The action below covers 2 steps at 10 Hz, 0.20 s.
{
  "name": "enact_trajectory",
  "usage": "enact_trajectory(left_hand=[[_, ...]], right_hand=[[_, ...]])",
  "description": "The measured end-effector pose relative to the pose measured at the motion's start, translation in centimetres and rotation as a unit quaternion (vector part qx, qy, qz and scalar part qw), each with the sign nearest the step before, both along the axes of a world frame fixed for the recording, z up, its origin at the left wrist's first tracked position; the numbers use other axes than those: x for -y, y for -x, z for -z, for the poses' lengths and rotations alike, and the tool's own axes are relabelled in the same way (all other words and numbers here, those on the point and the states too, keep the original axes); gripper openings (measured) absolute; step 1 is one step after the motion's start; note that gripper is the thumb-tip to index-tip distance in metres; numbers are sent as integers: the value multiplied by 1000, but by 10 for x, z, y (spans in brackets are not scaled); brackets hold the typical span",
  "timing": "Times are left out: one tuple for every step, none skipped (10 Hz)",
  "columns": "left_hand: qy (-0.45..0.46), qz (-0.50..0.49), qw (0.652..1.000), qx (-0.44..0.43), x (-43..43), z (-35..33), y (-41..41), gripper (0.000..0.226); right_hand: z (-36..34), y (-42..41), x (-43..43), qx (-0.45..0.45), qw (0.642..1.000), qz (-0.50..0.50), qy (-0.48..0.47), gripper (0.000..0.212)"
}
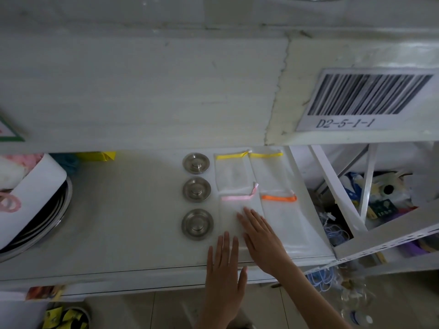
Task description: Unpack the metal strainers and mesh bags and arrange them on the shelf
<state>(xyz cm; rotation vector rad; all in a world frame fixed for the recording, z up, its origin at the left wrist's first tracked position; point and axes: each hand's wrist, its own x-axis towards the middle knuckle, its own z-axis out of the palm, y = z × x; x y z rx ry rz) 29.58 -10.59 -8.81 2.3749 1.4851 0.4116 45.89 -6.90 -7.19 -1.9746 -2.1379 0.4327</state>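
Three round metal strainers lie in a column on the white shelf (118, 210): far (196, 163), middle (196, 189) and near (197, 224). To their right lie several white mesh bags in two rows: two with yellow ribbons (231, 172) (268, 169), one with a pink ribbon (231, 212) and one with an orange ribbon (282, 222). My right hand (261, 238) rests flat, fingers spread, on the pink-ribbon bag. My left hand (224, 269) lies flat at the shelf's front edge, its fingertips on that bag's near end. Neither hand grips anything.
Stacked metal bowls (42, 222) under a white sheet stand at the shelf's left end. A barcode label "D2-5-1-1" (363, 100) is on the beam above. Cluttered goods and blue cords (337, 233) fill the bay to the right. Packages lie on the floor below left.
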Motion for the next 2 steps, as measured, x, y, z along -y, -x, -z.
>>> enact_trajectory(left_hand=[[-18, 28, 999, 23, -7, -12, 12, 59], [-36, 55, 998, -14, -21, -28, 39, 51]], right_hand=[[-9, 2, 1, -14, 1000, 12, 8, 60], [-18, -5, 8, -6, 1000, 17, 15, 61]])
